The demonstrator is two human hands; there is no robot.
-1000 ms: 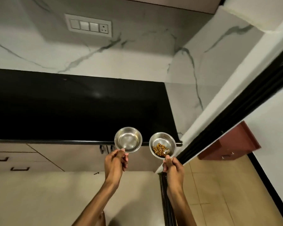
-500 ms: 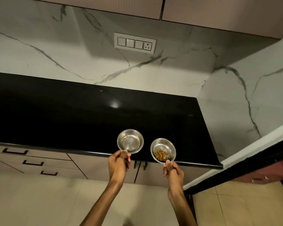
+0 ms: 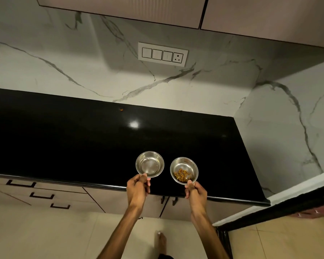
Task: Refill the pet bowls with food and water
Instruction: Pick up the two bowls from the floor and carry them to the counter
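A: What are the hands doing?

B: Each one holds a small steel bowl by its near rim; the left hand pinches the empty bowl, thumb on top of the rim and fingers curled beneath; the right hand pinches the bowl with kibble the same way.

A: Where are the bowls?

B: Side by side over the front part of the black countertop, close together but not touching; the left one sits a little farther back; whether they rest on the stone or hang just above it I cannot tell from this angle.

A: What is in them?

B: The right bowl has a small heap of brown kibble in its bottom, well short of full; the left one looks bare and shiny, though a thin film of water would be hard to make out.

A: Anything else around?

B: A white switch plate with three switches and a socket on the marble wall; a tiny orange speck at the back of the counter; drawers with dark handles under the counter on the left; upper cabinets overhead; a bare foot on the pale floor below.
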